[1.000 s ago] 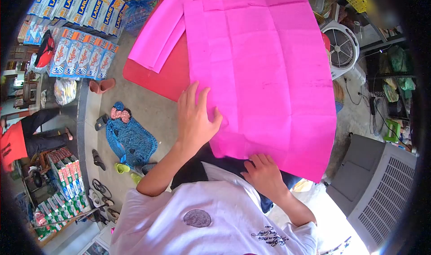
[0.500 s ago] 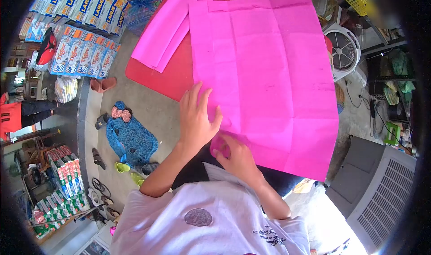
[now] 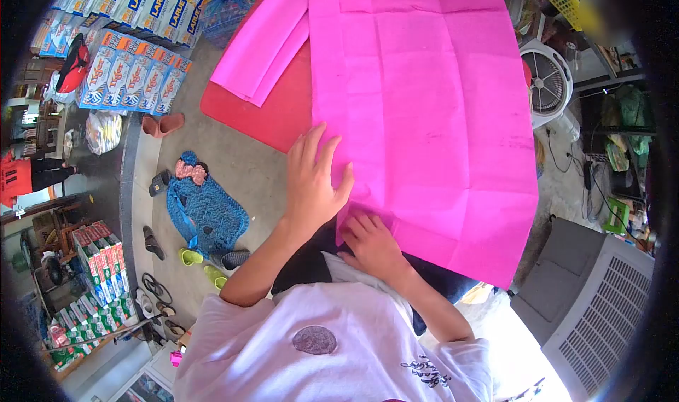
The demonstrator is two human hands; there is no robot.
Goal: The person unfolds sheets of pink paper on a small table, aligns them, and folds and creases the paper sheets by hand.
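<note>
A large pink sheet (image 3: 424,119) with crease lines and a folded strip along its left side spreads over the red table (image 3: 247,123) and hangs past the near edge toward my lap. My left hand (image 3: 316,179) lies along the sheet's left edge, fingers stretched and thumb apart. Below it, my right hand (image 3: 373,245) is at the near left corner, fingers curled over the folded edge and its thumb low beside them. That corner looks turned in and shaded. More folded pink material (image 3: 272,48) rests on the table to the left.
Beer cartons (image 3: 131,70) are stacked at the upper left. Sandals and a blue knitted mat (image 3: 209,214) lie on the floor. A white fan (image 3: 544,84) stands at right, above a grey appliance (image 3: 601,303). A person in an orange top (image 3: 15,176) is at far left.
My right hand has gone from a raised, pinching pose to lying lower on the folded corner. My left hand keeps nearly the same place, and the view has shifted slightly.
</note>
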